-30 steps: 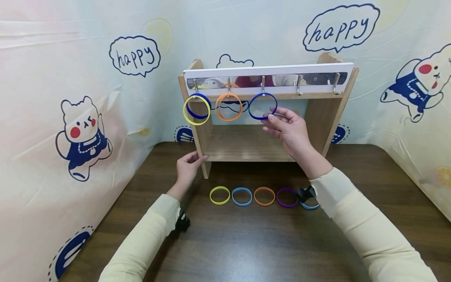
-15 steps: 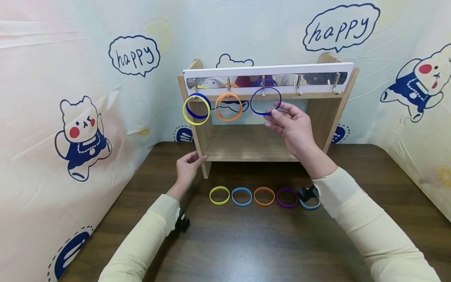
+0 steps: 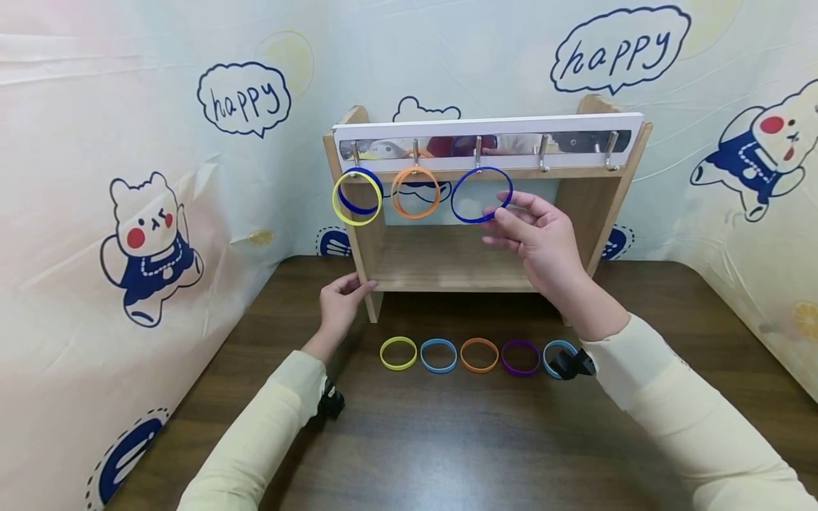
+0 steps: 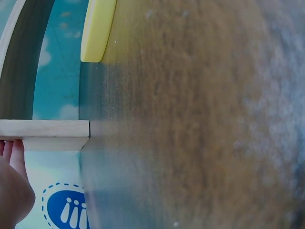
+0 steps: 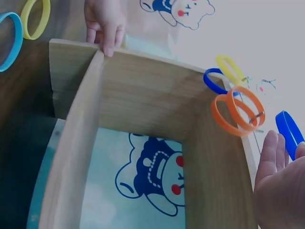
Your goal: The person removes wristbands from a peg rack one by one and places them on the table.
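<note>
Between the thumb and fingers of my right hand [image 3: 540, 234] is the lower right edge of a dark blue silicone wristband [image 3: 454, 202]. Its top overlaps the lower end of the middle hook [image 3: 478, 150] in the head view. My left hand [image 3: 339, 305] grips the left side panel [image 3: 373, 305] of the wooden shelf [image 3: 447, 257], thumb on the front edge. A yellow wristband [image 3: 335, 206] and another dark blue wristband [image 3: 366, 210] hang at the leftmost hook. Two orange wristbands [image 5: 228, 128] hang from the second hook.
On the table [image 3: 422, 440] before the shelf lies a row of wristbands: yellow [image 3: 398, 368], light blue [image 3: 439, 370], orange [image 3: 479, 370], purple [image 3: 520, 373] and another light blue [image 3: 547, 364], partly behind the right wrist camera [image 3: 573, 363]. Two bare hooks [image 3: 544, 152] are at the right.
My right hand lifts the dark blue wristband slightly, then brings it lower again, and the right forearm shifts right. My left hand stays on the side panel.
</note>
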Action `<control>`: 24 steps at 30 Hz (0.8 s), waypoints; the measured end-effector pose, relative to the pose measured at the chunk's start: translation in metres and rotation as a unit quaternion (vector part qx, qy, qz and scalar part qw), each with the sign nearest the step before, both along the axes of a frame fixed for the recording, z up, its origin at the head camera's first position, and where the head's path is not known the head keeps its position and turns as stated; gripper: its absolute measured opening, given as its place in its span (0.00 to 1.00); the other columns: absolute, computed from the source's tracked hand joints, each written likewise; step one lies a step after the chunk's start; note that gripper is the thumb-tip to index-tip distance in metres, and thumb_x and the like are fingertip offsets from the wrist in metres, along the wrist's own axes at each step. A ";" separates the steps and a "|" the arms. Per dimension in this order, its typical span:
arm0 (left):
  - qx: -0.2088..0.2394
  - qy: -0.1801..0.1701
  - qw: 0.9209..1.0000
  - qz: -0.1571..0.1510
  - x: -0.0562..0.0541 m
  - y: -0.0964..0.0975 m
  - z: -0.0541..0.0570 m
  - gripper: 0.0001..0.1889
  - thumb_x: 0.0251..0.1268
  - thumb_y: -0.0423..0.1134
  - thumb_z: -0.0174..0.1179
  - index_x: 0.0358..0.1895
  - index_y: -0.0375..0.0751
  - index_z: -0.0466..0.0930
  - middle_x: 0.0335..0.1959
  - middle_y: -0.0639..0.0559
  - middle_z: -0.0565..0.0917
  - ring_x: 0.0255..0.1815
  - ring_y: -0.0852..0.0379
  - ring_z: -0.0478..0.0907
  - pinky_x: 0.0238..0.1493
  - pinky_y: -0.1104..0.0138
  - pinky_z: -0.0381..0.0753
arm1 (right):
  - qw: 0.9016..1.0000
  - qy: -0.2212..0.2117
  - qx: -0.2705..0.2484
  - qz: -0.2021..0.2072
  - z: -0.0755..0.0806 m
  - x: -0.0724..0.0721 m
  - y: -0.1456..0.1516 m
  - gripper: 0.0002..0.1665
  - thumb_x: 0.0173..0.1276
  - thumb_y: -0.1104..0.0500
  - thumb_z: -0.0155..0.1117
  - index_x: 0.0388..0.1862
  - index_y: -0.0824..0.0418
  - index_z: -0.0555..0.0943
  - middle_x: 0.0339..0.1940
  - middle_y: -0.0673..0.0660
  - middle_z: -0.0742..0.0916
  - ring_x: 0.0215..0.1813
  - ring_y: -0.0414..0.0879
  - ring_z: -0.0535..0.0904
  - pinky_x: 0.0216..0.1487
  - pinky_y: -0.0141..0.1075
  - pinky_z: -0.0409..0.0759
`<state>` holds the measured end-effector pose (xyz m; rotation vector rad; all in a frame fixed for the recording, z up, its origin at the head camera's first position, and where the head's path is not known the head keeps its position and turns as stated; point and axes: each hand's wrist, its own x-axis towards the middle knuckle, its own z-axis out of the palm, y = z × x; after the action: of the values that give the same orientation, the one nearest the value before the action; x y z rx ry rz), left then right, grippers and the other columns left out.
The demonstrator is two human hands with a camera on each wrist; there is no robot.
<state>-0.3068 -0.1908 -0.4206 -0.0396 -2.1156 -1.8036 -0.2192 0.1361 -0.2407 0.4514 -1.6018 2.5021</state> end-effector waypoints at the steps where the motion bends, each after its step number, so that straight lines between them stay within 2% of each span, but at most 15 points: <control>1: 0.000 -0.001 1.000 0.000 0.000 0.000 0.000 0.28 0.47 0.54 0.76 0.48 0.37 0.86 0.42 0.44 0.86 0.43 0.54 0.82 0.44 0.63 0.82 | 1.000 -0.002 -0.001 0.006 -0.001 0.002 0.000 0.18 0.64 0.65 0.68 0.52 0.65 0.79 0.41 0.60 0.88 0.41 0.51 0.86 0.42 0.41 0.83; 6: -0.003 -0.001 1.000 0.002 -0.001 0.000 0.000 0.29 0.46 0.55 0.76 0.48 0.38 0.86 0.42 0.44 0.86 0.43 0.53 0.82 0.45 0.62 0.82 | 0.999 -0.008 -0.001 0.039 -0.011 0.010 0.001 0.14 0.65 0.67 0.66 0.50 0.64 0.81 0.40 0.60 0.88 0.39 0.49 0.86 0.42 0.41 0.83; 11: -0.003 0.000 1.000 0.004 -0.001 0.001 0.000 0.28 0.47 0.54 0.76 0.48 0.38 0.86 0.42 0.45 0.86 0.43 0.54 0.82 0.45 0.64 0.81 | 0.998 -0.017 0.021 0.054 -0.027 0.014 0.001 0.11 0.68 0.67 0.63 0.49 0.61 0.82 0.40 0.60 0.88 0.40 0.49 0.86 0.42 0.41 0.83; 20: -0.001 0.007 1.000 0.002 0.000 0.001 0.001 0.27 0.48 0.51 0.76 0.48 0.37 0.86 0.41 0.43 0.86 0.42 0.54 0.82 0.42 0.66 0.81 | 0.996 -0.034 0.060 0.065 -0.057 0.015 -0.007 0.13 0.70 0.69 0.60 0.49 0.59 0.84 0.40 0.61 0.88 0.40 0.49 0.87 0.40 0.41 0.84; 24: 0.000 0.004 1.000 0.002 0.001 0.001 0.001 0.27 0.48 0.51 0.76 0.49 0.37 0.85 0.42 0.43 0.86 0.43 0.54 0.82 0.43 0.65 0.82 | 0.993 -0.038 0.081 0.071 -0.069 0.015 -0.012 0.16 0.69 0.70 0.60 0.54 0.62 0.82 0.41 0.61 0.88 0.40 0.51 0.86 0.41 0.42 0.84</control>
<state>-0.3062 -0.1897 -0.4196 -0.0416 -2.1088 -1.7980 -0.2037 0.1238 -0.3094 0.5122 -1.8744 2.5271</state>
